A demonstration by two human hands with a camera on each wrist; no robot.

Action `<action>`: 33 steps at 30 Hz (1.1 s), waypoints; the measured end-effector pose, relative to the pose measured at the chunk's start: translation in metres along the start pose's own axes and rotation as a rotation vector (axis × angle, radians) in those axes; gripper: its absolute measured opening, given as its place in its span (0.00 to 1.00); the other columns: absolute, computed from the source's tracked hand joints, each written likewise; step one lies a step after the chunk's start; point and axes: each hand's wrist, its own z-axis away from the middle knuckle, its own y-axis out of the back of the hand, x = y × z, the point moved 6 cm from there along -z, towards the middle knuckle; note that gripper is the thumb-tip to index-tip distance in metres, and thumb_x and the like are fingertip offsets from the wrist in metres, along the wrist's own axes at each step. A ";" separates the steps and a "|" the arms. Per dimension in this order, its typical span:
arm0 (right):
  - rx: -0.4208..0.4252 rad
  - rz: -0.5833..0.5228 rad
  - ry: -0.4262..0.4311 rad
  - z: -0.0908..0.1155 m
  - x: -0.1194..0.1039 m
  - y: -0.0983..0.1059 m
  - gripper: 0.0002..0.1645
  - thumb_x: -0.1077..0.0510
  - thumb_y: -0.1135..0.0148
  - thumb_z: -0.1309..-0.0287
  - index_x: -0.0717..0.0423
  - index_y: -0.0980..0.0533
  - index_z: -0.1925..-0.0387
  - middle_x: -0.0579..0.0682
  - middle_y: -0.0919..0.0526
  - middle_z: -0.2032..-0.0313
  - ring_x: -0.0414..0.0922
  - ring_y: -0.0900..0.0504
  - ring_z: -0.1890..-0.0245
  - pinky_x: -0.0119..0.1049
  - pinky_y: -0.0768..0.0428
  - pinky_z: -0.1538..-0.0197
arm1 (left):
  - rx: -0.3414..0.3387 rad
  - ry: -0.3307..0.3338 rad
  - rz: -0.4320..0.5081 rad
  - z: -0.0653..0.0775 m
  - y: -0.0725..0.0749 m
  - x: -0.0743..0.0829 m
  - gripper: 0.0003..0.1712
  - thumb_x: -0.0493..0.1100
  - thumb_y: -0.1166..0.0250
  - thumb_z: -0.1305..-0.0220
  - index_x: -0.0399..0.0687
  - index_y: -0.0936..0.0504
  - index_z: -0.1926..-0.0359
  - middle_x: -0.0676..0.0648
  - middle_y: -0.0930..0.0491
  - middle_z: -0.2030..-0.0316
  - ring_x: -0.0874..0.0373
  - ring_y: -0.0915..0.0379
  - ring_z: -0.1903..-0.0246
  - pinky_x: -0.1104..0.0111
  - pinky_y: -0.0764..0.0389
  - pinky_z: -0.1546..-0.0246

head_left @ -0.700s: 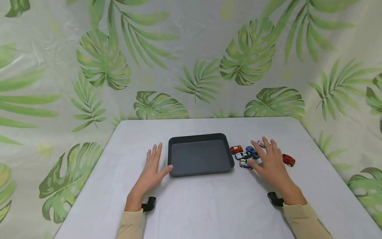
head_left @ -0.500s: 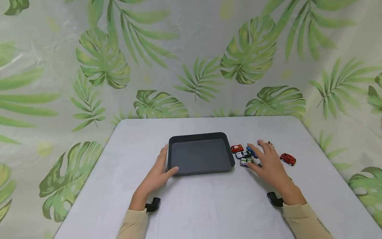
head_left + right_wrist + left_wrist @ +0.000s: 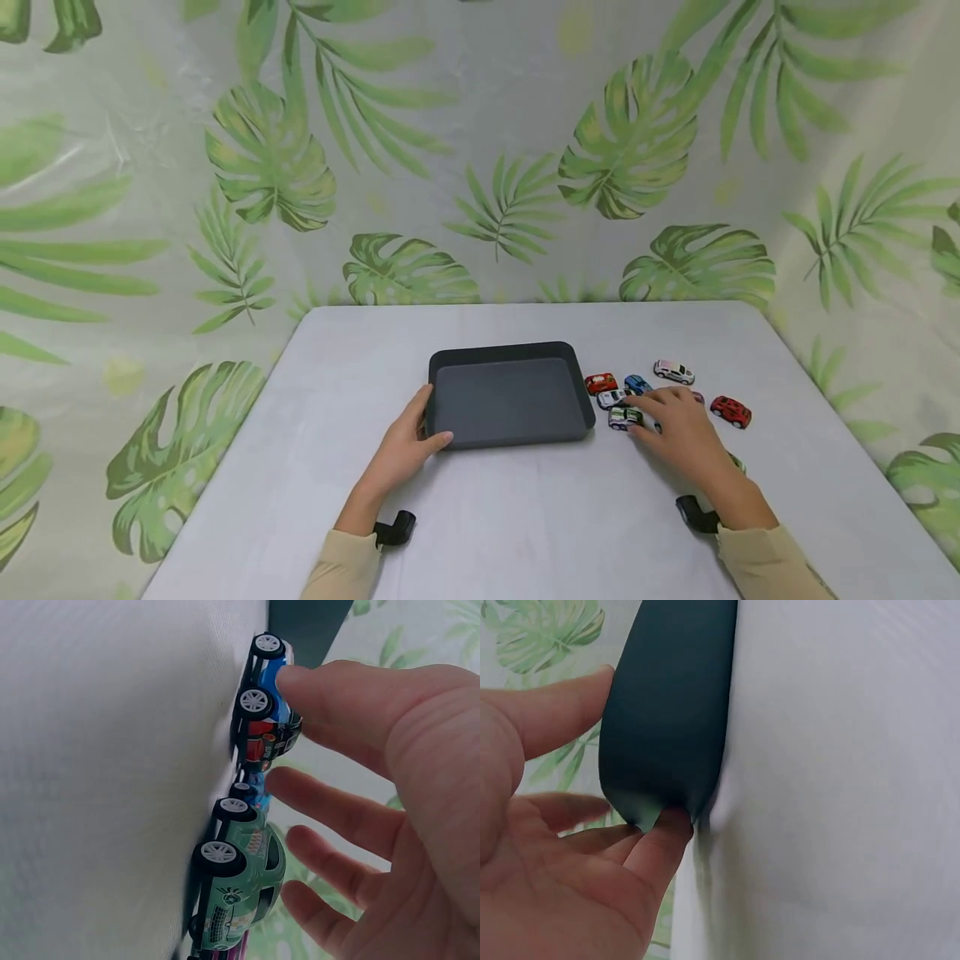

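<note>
My left hand (image 3: 399, 457) grips the near left corner of a dark grey baking tray (image 3: 513, 402), which lies flat on the table. In the left wrist view the thumb lies against the tray's wall (image 3: 667, 705) and the fingers bend at its lower edge. Over a group of toy cars hovers my right hand (image 3: 684, 435), thumb and index finger spread about a white and green toy car (image 3: 624, 418). In the right wrist view the thumb tip is at this car's blue side (image 3: 271, 675); the other fingers are apart, near a green toy car (image 3: 251, 877).
Near the tray's right side lie a red toy car (image 3: 600, 383), a white and black one (image 3: 613, 399) and a blue one (image 3: 637, 384). Further right are a white car (image 3: 673, 372) and a red car (image 3: 731, 412). A white cloth covers the table (image 3: 525, 517).
My left hand has moved right, from beside the tray onto its corner. My right hand has lowered toward the cars and its fingers have drawn closer together, uncovering the white car behind.
</note>
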 end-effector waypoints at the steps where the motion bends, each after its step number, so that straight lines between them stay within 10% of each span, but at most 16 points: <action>1: -0.007 0.006 0.004 0.001 0.000 -0.001 0.27 0.53 0.24 0.46 0.51 0.18 0.43 0.60 0.17 0.50 0.66 0.29 0.44 0.68 0.30 0.46 | 0.007 0.013 0.016 0.000 0.000 -0.001 0.53 0.45 0.30 0.34 0.48 0.54 0.19 0.44 0.54 0.21 0.43 0.49 0.26 0.52 0.35 0.32; 33: -0.031 -0.002 -0.040 -0.006 0.005 -0.003 0.24 0.57 0.20 0.52 0.52 0.16 0.50 0.53 0.13 0.61 0.63 0.26 0.50 0.64 0.27 0.54 | -0.052 0.129 0.178 -0.003 0.001 -0.005 0.42 0.32 0.45 0.29 0.50 0.52 0.19 0.47 0.54 0.21 0.52 0.58 0.23 0.54 0.50 0.26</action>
